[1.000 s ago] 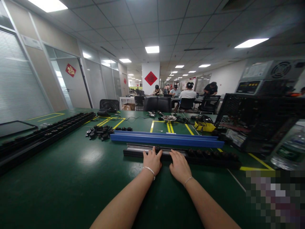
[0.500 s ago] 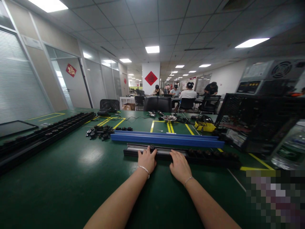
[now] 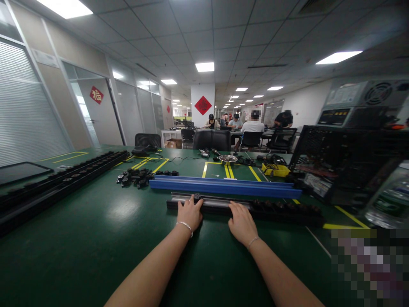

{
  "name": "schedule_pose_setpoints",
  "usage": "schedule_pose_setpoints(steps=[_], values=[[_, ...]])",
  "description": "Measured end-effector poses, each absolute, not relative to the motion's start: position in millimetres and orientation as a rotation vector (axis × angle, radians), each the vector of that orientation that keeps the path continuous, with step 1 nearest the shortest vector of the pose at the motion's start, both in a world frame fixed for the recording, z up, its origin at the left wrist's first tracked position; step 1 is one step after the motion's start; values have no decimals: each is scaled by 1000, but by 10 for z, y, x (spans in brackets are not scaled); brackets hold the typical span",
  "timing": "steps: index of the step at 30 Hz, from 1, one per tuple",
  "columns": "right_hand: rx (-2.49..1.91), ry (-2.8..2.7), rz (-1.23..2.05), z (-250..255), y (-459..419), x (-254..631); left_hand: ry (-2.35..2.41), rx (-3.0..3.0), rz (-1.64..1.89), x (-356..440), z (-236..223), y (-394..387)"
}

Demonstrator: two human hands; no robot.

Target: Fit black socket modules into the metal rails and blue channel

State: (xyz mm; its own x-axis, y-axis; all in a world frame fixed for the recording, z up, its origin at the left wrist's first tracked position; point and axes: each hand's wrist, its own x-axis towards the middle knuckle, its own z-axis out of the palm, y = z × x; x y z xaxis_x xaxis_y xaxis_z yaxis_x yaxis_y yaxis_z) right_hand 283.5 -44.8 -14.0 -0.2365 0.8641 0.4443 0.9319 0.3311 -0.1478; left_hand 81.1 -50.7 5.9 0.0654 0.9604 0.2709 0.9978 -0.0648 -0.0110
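A long black rail (image 3: pixel 287 213) with a silver channel lies across the green table (image 3: pixel 96 243) in front of me. Several small black parts sit in its right half. My left hand (image 3: pixel 189 213) rests on the rail's left part, its fingers closed on one small black part (image 3: pixel 197 198) in the channel. My right hand (image 3: pixel 241 221) lies on the rail a little to the right, fingers curled over its near edge. A blue rail (image 3: pixel 223 186) lies just behind.
A heap of loose black parts (image 3: pixel 134 177) lies at the back left. Long black rails (image 3: pixel 57 183) run along the left side. An open computer case (image 3: pixel 345 166) stands at right, a metal bowl (image 3: pixel 228 159) and yellow tool (image 3: pixel 276 170) behind. People sit at far tables.
My left hand has slid the small black part leftward along the rail's channel. My right hand has stayed in place on the rail.
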Motion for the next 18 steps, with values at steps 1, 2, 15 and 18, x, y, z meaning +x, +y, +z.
schedule_pose_setpoints(steps=[1,2,15,18], values=[[-1579,-2155,-203,-139,-448,2836,-2002,-2135,-291,791,55,-504],[-1578,-2156,-204,-138,-449,2835,-2005,-2127,-295,770,53,-502],[-1558,-2153,-218,-129,-450,2842,-2134,-2025,-268,484,127,-547],[-1560,-2158,-219,-132,-449,2843,-2136,-2012,-276,440,108,-539]])
